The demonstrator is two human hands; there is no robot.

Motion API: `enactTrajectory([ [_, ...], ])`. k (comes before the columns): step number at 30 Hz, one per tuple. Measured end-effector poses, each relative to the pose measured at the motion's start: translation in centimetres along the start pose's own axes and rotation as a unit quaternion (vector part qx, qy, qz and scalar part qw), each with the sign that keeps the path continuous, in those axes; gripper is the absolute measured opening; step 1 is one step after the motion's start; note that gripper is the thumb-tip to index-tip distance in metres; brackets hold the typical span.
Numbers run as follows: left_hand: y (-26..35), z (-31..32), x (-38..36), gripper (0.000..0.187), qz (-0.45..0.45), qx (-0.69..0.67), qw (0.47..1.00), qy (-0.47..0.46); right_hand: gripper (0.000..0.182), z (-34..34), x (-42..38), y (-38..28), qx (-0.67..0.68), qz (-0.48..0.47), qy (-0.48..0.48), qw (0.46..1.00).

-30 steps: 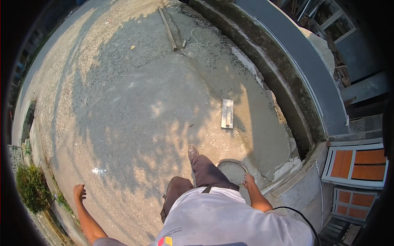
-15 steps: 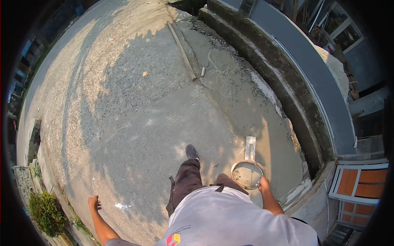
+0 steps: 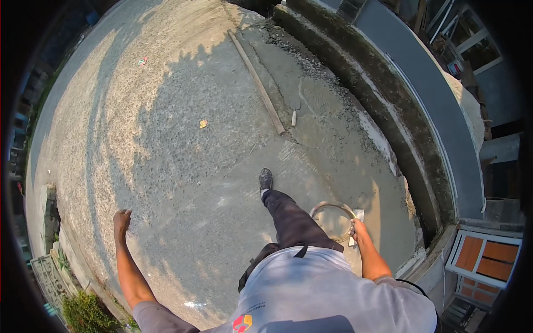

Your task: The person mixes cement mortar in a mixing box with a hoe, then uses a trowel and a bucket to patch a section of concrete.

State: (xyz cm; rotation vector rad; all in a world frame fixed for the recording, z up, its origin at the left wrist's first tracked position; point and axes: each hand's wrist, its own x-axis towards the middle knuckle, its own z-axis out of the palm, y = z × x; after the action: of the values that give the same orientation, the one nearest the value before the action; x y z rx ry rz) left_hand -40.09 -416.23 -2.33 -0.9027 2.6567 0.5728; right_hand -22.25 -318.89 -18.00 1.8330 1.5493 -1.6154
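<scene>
My right hand [image 3: 358, 228] grips the rim of a round, sieve-like hoop [image 3: 331, 205], held low at my right side. Wet-looking grey concrete shows through the hoop; any mesh is too fine to make out. Partly hidden behind that hand and the rim lies a pale, flat rectangular piece [image 3: 359, 214], perhaps a float. My left hand [image 3: 122, 218] hangs out to the left over the road, fingers curled, with nothing visible in it.
A long wooden board [image 3: 257, 83] lies along the edge of the smooth concrete [image 3: 383, 222], a small pale cylindrical object [image 3: 293, 118] near its end. Beyond the concrete runs a deep drain channel [image 3: 355, 77]. Yellow litter [image 3: 204, 124] lies on the rough road [image 3: 161, 144].
I have stepped forward, one shoe now further ahead. My left hand has swung forward. The hoop has come forward relative to the pale flat piece, now partly covering it.
</scene>
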Motion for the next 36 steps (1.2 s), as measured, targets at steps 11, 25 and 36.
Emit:
enactTrajectory([
  [11, 6.4, -3.9, 10.5, 0.046, -0.243, -0.017, 0.951, -0.192, 0.022, 25.2, -0.7, -20.4, -0.086, -0.062, -0.057, 0.993],
  [25, 49.4, 5.0, 46.9, 0.038, 0.299, 0.077, 0.919, -0.247, 0.035, 50.5, -0.8, -44.4, -0.231, -0.248, -0.047, 0.940],
  [36, 86.2, 14.4, 40.8, 0.032, 0.499, -0.007, 0.803, -0.326, 0.036, 61.3, 4.8, -57.9, -0.370, -0.351, -0.096, 0.855],
])
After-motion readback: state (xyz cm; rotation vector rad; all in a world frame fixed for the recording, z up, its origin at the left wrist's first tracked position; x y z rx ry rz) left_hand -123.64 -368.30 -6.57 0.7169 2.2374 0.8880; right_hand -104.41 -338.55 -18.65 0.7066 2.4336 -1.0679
